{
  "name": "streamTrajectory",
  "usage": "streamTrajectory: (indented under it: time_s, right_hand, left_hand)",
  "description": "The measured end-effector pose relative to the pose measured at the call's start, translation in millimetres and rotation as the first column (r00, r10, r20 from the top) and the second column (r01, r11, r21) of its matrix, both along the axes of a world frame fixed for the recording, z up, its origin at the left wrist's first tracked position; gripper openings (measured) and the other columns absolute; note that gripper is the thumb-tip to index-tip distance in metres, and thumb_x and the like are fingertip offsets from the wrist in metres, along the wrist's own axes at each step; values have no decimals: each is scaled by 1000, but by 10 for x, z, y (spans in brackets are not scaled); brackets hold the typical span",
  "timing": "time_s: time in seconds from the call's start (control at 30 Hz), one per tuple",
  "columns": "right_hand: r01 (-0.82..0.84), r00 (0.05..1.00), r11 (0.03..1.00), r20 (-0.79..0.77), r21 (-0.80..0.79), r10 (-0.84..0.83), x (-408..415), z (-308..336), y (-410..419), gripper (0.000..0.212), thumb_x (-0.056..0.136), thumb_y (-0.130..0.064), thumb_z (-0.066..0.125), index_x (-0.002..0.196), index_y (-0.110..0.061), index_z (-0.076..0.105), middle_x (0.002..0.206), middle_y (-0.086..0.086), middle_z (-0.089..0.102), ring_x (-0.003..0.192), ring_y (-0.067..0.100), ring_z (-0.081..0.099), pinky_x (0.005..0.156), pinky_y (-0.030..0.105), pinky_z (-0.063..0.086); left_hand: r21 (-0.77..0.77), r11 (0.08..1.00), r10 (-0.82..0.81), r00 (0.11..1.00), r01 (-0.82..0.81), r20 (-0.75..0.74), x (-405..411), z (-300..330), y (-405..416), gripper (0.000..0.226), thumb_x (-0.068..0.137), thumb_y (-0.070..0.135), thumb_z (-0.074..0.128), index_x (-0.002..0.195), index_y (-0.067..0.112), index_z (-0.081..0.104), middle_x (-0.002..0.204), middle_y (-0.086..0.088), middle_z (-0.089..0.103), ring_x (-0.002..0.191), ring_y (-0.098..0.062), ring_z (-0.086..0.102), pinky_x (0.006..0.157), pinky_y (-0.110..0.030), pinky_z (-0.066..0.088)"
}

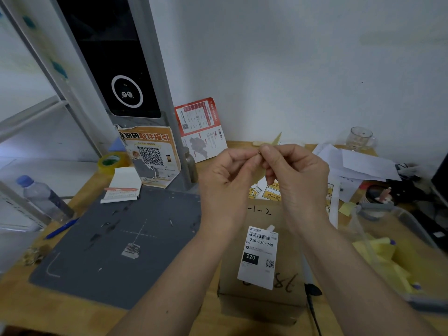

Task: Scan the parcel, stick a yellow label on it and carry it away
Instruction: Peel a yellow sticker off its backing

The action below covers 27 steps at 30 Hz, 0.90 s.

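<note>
At the desk, far left: water bottle (43,200) lying tilted, blue pen (61,228) beside the grey scan mat (121,251).
Scanner post: scanner column (121,69) stands behind the mat; parcel is not on the mat.
Left hand: left hand (226,183) raised, fingers curled, thumb and forefinger pinching a small item at the fingertips.
Right hand: right hand (297,175) raised, pinching the same item from the other side; tips of both hands meet.
Pinched item: likely a yellow label being peeled; too hidden to confirm.
Parcel: cardboard parcel (261,282) directly below both hands, long axis running away from the person, white shipping label (258,257) on top.
Relation: parcel lies straight down, equally near both hands.
Label sheet: yellow label sheet (274,192) behind parcel, mostly covered by the hands.
Far right: clear bin (397,253), partly cut off.
</note>
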State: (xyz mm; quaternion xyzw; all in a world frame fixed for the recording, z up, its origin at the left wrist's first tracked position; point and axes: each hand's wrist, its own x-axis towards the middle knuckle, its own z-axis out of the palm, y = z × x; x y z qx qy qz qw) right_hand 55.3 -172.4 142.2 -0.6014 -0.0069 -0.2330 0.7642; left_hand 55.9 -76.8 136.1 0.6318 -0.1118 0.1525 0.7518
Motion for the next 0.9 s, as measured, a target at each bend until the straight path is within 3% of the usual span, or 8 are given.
streamTrajectory:
  time_s: [0.33, 0.6, 0.73, 0.9]
  right_hand:
    - [108, 987, 984, 133, -142, -89, -8, -81, 22, 21, 79, -8, 70, 68, -25, 66, 58, -14, 64, 54, 2, 54, 55, 16, 45]
    - [-2, 999, 993, 31, -116, 6, -44, 3, 8, 15, 82, -8, 68, 71, -18, 68, 59, -9, 65, 52, 4, 55, 53, 16, 46]
    - [-21, 999, 999, -25, -29, 20, -40, 38, 5, 10, 78, -6, 70, 70, -10, 67, 54, -7, 62, 44, 5, 51, 45, 15, 43]
    - [-32, 999, 996, -39, -87, 29, -36, 18, -2, 9, 80, -4, 69, 74, -10, 69, 57, -4, 62, 47, 6, 51, 49, 16, 44]
  left_hand:
    - [-83, 996, -38, 996, 31, -84, -29, -2, -4, 15, 86, -2, 63, 83, 10, 70, 66, 10, 74, 67, 0, 68, 67, -14, 55]
    - [-53, 998, 12, 995, -17, -98, 2, -37, 30, 10, 86, 5, 65, 89, 12, 71, 75, 8, 76, 77, -8, 71, 78, -27, 58]
    - [-39, 999, 22, 996, -26, -84, -22, -39, 8, 11, 86, 0, 64, 87, 9, 70, 69, 11, 74, 71, -2, 69, 72, -18, 57]
    - [-21, 999, 30, 996, -32, -81, -3, -44, 18, 13, 86, 1, 64, 87, 12, 71, 70, 11, 74, 72, -1, 69, 71, -17, 56]
